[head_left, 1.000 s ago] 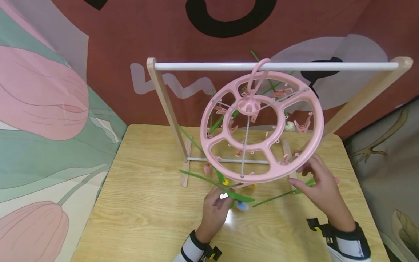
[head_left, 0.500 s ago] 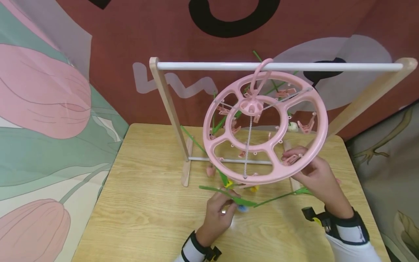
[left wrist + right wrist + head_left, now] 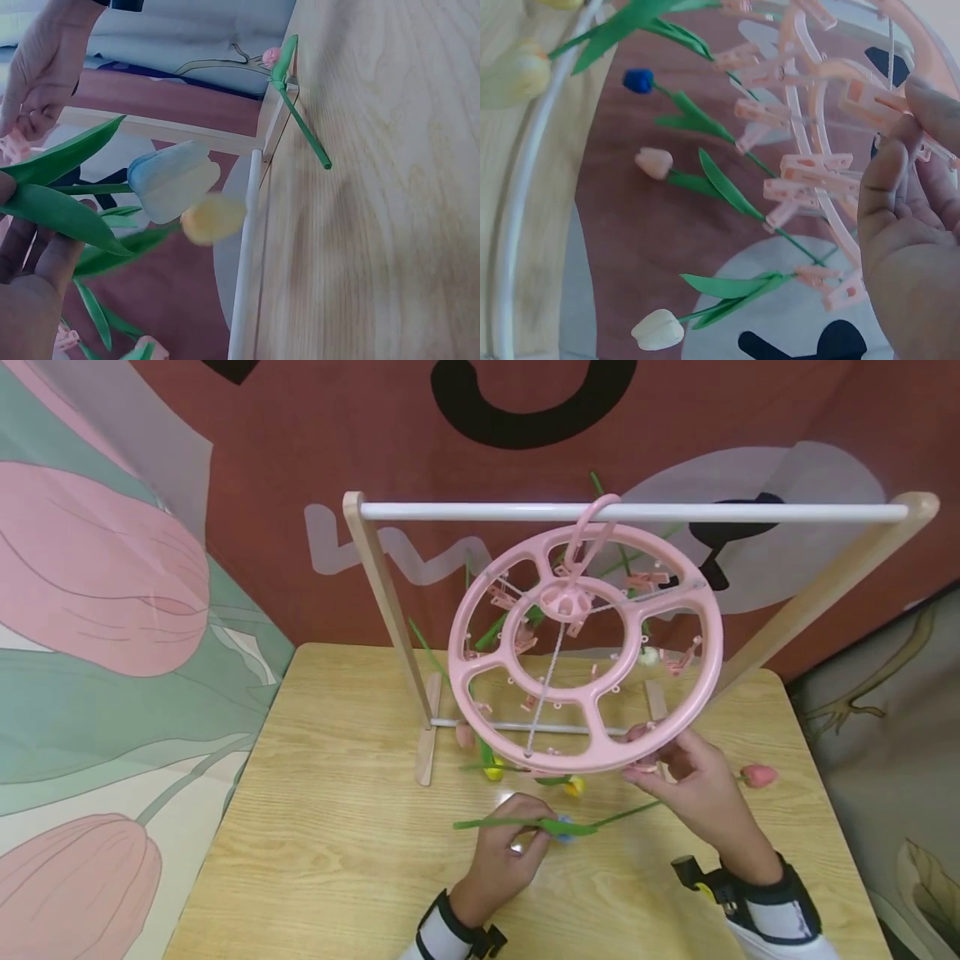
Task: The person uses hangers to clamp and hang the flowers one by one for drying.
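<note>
My left hand holds an artificial light-blue tulip by its green stem and leaves, low in front of the hanger. In the head view the stem lies nearly level, flower downward and partly hidden. A round pink clip hanger hangs by its hook above the table. At the hanger's near right rim, my right hand pinches a pink clothespin between thumb and fingers. Whether that clothespin's mouth is spread cannot be made out. Other tulips, such as a white one and a dark blue one, hang from the hanger's clips.
A wooden stand with a white top rail carries the hanger; its lower rail runs near the tabletop. A pink tulip lies on the wooden table at the right. A printed cloth hangs behind.
The right hand has moved onto a clothespin at the rim and shifted left, and the hanger has swung slightly left with it. The left hand has turned the tulip's stem closer to level.
</note>
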The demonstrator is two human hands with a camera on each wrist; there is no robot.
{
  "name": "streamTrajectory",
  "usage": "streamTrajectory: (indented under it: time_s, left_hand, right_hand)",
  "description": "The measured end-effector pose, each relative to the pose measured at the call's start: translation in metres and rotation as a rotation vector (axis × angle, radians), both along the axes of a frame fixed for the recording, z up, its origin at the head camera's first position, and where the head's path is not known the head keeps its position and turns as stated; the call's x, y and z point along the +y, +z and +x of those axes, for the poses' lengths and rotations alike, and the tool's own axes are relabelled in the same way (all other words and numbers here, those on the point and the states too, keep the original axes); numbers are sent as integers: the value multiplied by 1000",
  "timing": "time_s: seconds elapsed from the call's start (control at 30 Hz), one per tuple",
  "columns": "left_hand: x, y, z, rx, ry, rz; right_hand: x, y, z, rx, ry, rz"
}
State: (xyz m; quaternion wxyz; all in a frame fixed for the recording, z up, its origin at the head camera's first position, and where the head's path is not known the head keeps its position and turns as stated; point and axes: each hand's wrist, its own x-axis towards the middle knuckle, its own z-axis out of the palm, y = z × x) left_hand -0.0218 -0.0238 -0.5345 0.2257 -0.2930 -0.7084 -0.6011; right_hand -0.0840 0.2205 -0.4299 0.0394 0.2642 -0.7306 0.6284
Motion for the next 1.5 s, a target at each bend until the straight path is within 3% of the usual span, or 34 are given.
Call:
streamTrajectory:
  time_s: [0.1, 0.23, 0.33, 0.6, 0.83, 1.07, 1.27, 1.5]
  left_hand:
    - [0, 12, 1, -36, -4, 21]
    - [0, 3, -1, -90, 3, 37]
    - [-1, -12, -3, -152, 14, 44]
    - [0, -14, -12, -260, 85, 65]
    - [-2, -17, -23, -414, 108, 145]
    - [-6, -14, -32, -407, 92, 165]
    - [-9, -12, -36, -360, 120, 126]
    - [-10, -10, -36, -377, 107, 133]
  right_hand:
    - [-6, -4, 3, -15, 10, 16]
    - [-15, -10, 7, -22, 3, 41]
    - [-22, -14, 9, -28, -25, 70]
    - [-46, -26, 11, -14, -36, 32]
    - [-66, -37, 5, -24, -62, -42]
    - [-80, -41, 0, -110, -90, -87]
    - [-88, -42, -1, -109, -158, -51]
    - [-90, -40, 0, -128, -189, -43]
